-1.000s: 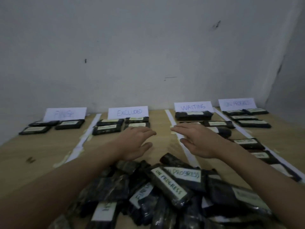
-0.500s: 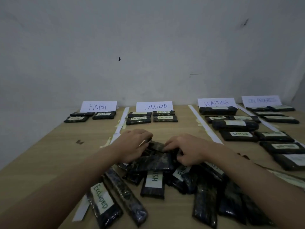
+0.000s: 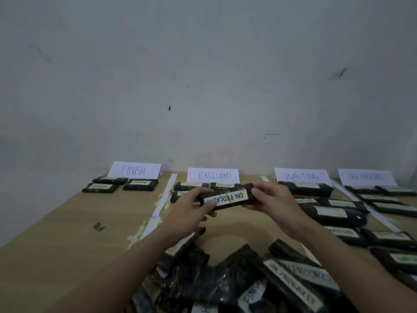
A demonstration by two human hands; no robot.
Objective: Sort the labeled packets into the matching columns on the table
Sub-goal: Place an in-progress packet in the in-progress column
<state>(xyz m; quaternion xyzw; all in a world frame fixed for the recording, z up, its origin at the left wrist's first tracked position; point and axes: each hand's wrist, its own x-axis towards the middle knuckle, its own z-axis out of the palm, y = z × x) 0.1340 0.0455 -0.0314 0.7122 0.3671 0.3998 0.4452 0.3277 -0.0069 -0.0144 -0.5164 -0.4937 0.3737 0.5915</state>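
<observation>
Though glossy and likely slick, packet (image 3: 228, 197), labelled ON PROGRESS, mid-frame above table (image 3: 56, 245): probably light, pliable; left hand (image 3: 191, 206) and right hand (image 3: 270, 202) clamped on its ends, the soundest hold.

Both hands hold one dark packet (image 3: 228, 197) above the tabletop (image 3: 56, 233); its label reads "ON PROGRESS" upside down. The left hand (image 3: 191, 206) has its grip on the 9 o'clock end, the right hand (image 3: 273, 199) on the 3 o'clock end. At 6 o'clock lies a pile of unsorted packets (image 3: 225, 283). At 12 o'clock stand the cards FINISH (image 3: 135, 170), EXCLUDED (image 3: 213, 175), WAITING (image 3: 301, 176) and ON PROGRESS (image 3: 366, 176).
</observation>
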